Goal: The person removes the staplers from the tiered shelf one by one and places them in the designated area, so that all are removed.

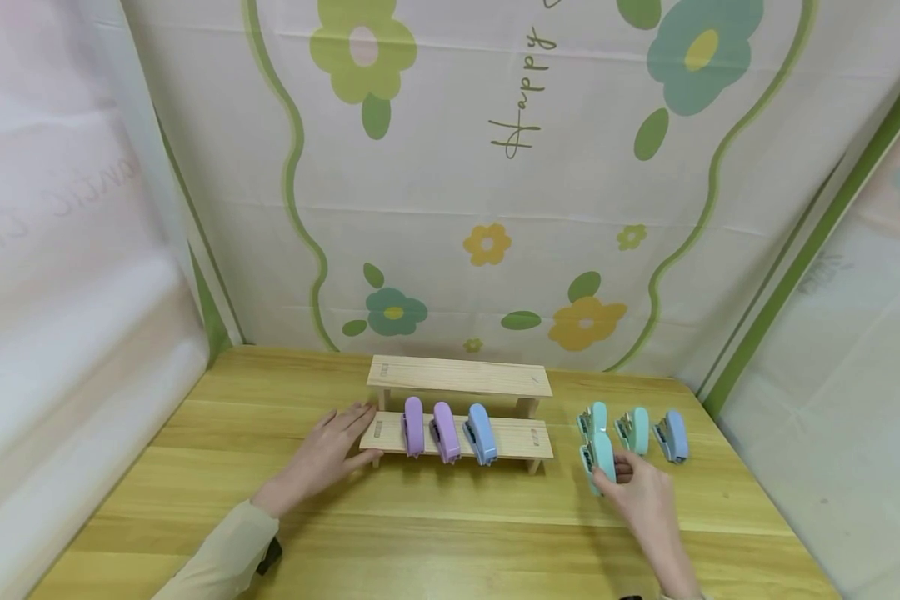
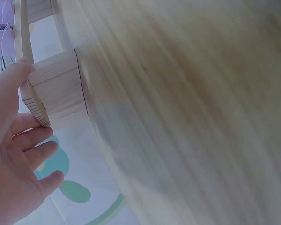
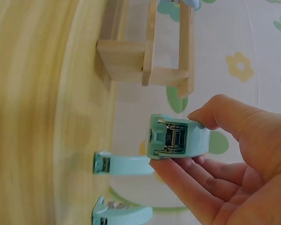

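On the two-step wooden rack (image 1: 521,437), my left hand (image 1: 333,450) holds the left end of the lower board. In the left wrist view the thumb lies at one edge of that board (image 2: 36,105) and the fingers at the other. My right hand (image 1: 641,492) pinches a mint green stapler (image 1: 602,457) between thumb and fingers. The right wrist view shows this stapler (image 3: 178,136) raised off the table, its metal end facing the camera. Behind it are another mint stapler (image 1: 592,417), a green stapler (image 1: 633,430) and a blue stapler (image 1: 671,436).
A purple stapler (image 1: 414,427), a lilac stapler (image 1: 446,432) and a light blue stapler (image 1: 481,434) stand side by side on the lower step. The upper step (image 1: 457,375) sits behind them. Flowered cloth walls (image 1: 435,183) enclose the wooden table (image 1: 450,533) at the back and sides.
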{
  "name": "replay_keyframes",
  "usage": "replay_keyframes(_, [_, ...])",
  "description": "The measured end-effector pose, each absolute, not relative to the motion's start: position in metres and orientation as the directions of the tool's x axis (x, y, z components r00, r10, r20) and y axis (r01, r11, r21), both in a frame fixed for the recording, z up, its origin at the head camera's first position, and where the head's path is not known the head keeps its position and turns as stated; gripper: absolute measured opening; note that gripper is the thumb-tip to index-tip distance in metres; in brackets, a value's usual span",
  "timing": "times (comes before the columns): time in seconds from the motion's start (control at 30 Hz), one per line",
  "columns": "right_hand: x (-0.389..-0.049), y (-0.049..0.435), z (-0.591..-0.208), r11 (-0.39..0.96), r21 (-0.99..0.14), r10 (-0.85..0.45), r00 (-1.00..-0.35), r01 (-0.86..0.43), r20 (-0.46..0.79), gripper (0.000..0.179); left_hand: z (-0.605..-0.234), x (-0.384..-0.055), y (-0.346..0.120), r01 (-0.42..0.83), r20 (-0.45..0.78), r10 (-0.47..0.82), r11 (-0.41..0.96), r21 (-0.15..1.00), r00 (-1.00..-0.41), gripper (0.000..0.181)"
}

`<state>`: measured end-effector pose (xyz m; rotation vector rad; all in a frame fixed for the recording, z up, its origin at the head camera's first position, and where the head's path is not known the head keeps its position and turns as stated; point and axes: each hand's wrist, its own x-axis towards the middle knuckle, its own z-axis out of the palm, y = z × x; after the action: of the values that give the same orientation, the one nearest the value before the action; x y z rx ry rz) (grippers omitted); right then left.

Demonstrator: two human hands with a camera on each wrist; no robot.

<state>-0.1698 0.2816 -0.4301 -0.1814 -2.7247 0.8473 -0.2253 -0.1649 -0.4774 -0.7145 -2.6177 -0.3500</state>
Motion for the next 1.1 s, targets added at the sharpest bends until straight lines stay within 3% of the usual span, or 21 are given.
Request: replay_keyframes(1.1, [-0.166,0.310,-0.460,0.844,-0.532,0.198,-0.962,0.071,0.186,0.031,-0.475,-0.225,-0.164,0.522,0.402,0.429,0.839,0.154,-0.809,0.072])
